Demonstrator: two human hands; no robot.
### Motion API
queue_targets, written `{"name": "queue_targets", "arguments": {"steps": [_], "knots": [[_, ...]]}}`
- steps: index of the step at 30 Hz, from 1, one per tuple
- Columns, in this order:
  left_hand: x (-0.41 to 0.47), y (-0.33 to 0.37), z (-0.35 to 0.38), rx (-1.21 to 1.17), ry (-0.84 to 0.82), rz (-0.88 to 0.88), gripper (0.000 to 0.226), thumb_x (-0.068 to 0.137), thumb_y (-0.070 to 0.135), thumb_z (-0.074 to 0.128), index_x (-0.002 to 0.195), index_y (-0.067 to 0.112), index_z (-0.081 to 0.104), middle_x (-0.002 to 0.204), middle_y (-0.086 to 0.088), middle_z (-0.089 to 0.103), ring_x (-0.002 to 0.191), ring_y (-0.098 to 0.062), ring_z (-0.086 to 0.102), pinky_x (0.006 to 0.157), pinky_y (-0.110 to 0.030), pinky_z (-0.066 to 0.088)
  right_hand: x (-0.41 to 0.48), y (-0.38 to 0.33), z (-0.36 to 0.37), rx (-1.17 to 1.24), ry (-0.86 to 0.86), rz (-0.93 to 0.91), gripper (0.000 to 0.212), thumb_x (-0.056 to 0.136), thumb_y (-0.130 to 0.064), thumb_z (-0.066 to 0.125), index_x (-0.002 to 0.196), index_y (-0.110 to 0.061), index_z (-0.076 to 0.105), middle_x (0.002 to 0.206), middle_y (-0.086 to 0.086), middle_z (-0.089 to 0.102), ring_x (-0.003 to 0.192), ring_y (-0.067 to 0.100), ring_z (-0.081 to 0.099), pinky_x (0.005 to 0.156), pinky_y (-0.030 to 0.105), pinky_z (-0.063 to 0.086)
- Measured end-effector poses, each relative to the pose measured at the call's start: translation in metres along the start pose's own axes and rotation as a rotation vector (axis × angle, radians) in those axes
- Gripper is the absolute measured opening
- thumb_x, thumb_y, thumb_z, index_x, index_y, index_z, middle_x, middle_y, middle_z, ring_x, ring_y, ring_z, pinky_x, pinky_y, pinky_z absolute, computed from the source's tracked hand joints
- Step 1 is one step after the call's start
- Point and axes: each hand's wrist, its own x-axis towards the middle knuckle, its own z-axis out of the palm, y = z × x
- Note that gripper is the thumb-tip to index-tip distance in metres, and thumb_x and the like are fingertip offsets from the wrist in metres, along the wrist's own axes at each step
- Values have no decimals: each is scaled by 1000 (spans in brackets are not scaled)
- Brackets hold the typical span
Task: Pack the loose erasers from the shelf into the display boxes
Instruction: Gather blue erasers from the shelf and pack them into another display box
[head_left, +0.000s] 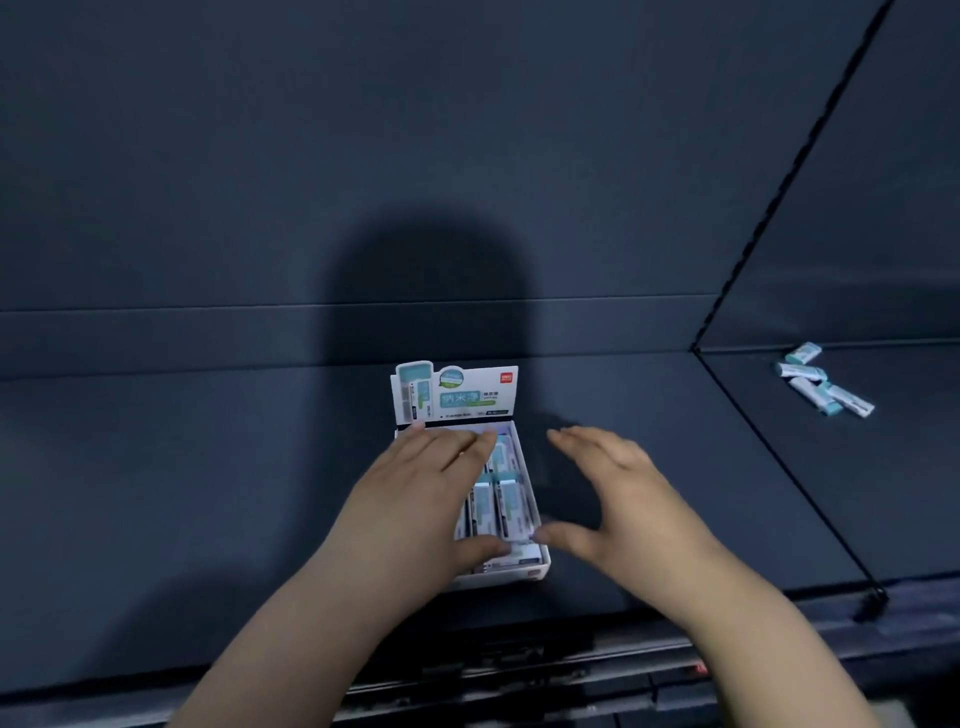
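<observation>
Dead centre on the dark shelf sits the white display box, header card standing upright at the back, teal-and-white erasers lined up inside. The left hand lies flat across the box's left half, fingers straight and reaching the back rim, thumb down at the front edge, gripping nothing. The right hand is just beside the box on its right, fingers straight, thumb spread wide towards the front corner, nothing in it. Well off to the right, a small heap of loose erasers lies on the adjoining shelf section.
</observation>
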Motion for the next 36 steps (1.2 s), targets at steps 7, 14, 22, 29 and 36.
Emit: {"name": "queue_targets", "arguments": {"steps": [7,14,22,29,36], "knots": [[6,20,-4,54,-8,-47,67,72,63,51,115,14,65,101,1,68,94,-20,65,91,-41,48,-12,5,-7,-107,-18,27,82,78,-55,60,145,-24,24,149,-11,26,137,6,16,113,20,15],[30,65,-4,81,-107,-87,72,89,62,34,148,26,14,147,8,28,136,-14,22,114,-30,9,-18,35,-23,-104,-31,23,79,81,-56,56,145,-26,22,149,-12,23,137,4,15,112,19,15],[82,146,11,68,-127,-189,67,81,56,55,137,21,45,129,3,55,119,-17,50,110,-35,25,-17,123,-71,-160,-77,-65,79,83,-56,53,146,-24,20,150,-10,22,138,7,14,113,22,14],[147,226,36,97,-105,-241,66,95,54,29,149,24,6,152,5,18,141,-15,14,118,-33,1,-26,219,-120,-169,-85,-112,79,81,-57,55,145,-25,22,148,-12,24,136,5,15,111,19,14],[181,272,52,76,-117,-331,66,94,55,33,149,26,9,152,7,20,140,-15,16,115,-30,1,-29,274,-145,-176,-130,-101,78,82,-57,55,145,-26,21,149,-13,23,137,5,15,110,17,14]]}}
